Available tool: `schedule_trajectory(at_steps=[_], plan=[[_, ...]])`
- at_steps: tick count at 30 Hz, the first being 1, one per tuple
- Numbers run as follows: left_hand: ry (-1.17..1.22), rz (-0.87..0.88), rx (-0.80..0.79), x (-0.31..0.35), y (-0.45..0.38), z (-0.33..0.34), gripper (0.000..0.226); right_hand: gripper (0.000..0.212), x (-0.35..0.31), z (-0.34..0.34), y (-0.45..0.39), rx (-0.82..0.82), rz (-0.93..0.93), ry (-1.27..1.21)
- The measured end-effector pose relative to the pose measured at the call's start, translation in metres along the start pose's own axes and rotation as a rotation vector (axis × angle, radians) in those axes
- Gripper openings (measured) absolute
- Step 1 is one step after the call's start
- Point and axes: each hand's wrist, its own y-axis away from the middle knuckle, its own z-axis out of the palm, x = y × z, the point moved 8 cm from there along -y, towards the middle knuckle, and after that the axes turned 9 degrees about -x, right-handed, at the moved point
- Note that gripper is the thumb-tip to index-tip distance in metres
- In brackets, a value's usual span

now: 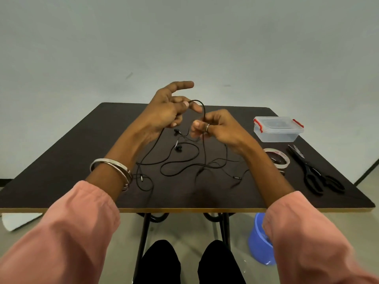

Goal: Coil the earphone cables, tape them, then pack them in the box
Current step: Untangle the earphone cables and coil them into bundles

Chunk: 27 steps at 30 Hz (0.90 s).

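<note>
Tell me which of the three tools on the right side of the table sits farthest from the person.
The clear plastic box with red clips, lid on, sits farthest back. The tape roll and the black scissors lie nearer the front edge.

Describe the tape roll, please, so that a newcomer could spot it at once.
Look to the right side of the dark table. Between the clear box with red clips and the black scissors lies the tape roll: the only flat, pale ring there.
</note>
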Motion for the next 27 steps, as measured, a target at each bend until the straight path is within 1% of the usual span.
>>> schedule_trajectory(at_steps=[1,3,5,7,9,10,12,14,16,17,18,20,21,22,24,25,26,27], plan=[[-0.001,-0.005,0.009,-0.002,0.001,-0.002,0.040,0.022,0.003,0.002,0.001,-0.017,-0.004,-0.099],[0.006,-0.020,0.036,-0.009,0.003,-0.011,0.038,0.026,0.008,0.000,0.005,-0.024,-0.005,-0.197],[-0.011,-0.036,0.053,-0.016,0.007,-0.020,0.033,0.031,0.014,-0.011,0.009,0.027,0.010,-0.209],[-0.076,-0.030,0.062,-0.023,0.013,-0.027,0.022,0.033,0.018,-0.028,0.016,0.117,0.024,-0.209],[-0.153,-0.011,0.075,-0.030,0.018,-0.032,0.013,0.032,0.021,-0.052,0.029,0.250,0.023,-0.244],[-0.196,-0.008,0.080,-0.033,0.021,-0.035,0.015,0.031,0.023,-0.066,0.037,0.330,0.020,-0.291],[-0.298,-0.010,0.078,-0.039,0.025,-0.039,0.027,0.030,0.029,-0.090,0.054,0.500,0.017,-0.392],[-0.363,0.005,0.065,-0.042,0.029,-0.039,0.034,0.029,0.043,-0.108,0.070,0.689,0.064,-0.423],[-0.370,0.020,0.073,-0.043,0.029,-0.038,0.037,0.029,0.058,-0.112,0.080,0.846,0.183,-0.340],[-0.366,0.020,0.084,-0.045,0.029,-0.036,0.037,0.029,0.061,-0.110,0.081,0.871,0.249,-0.191],[-0.365,0.018,0.094,-0.046,0.028,-0.034,0.037,0.028,0.062,-0.108,0.078,0.840,0.313,0.031],[-0.365,0.016,0.112,-0.049,0.026,-0.028,0.035,0.021,0.057,-0.092,0.066,0.703,0.432,0.497],[-0.361,0.016,0.119,-0.049,0.025,-0.025,0.034,0.025,0.049,-0.080,0.059,0.627,0.422,0.624],[-0.351,0.021,0.125,-0.049,0.024,-0.022,0.034,0.034,0.039,-0.066,0.051,0.552,0.343,0.654],[-0.320,0.034,0.120,-0.048,0.022,-0.013,0.034,0.047,0.014,-0.031,0.036,0.394,0.109,0.557],[-0.302,0.048,0.103,-0.046,0.020,-0.008,0.034,0.049,0.004,-0.014,0.031,0.315,0.044,0.535],[-0.285,0.065,0.079,-0.043,0.019,-0.002,0.034,0.048,-0.002,0.002,0.025,0.254,0.013,0.571],[-0.270,0.084,0.059,-0.040,0.018,0.003,0.033,0.042,-0.005,0.014,0.021,0.215,-0.012,0.601]])
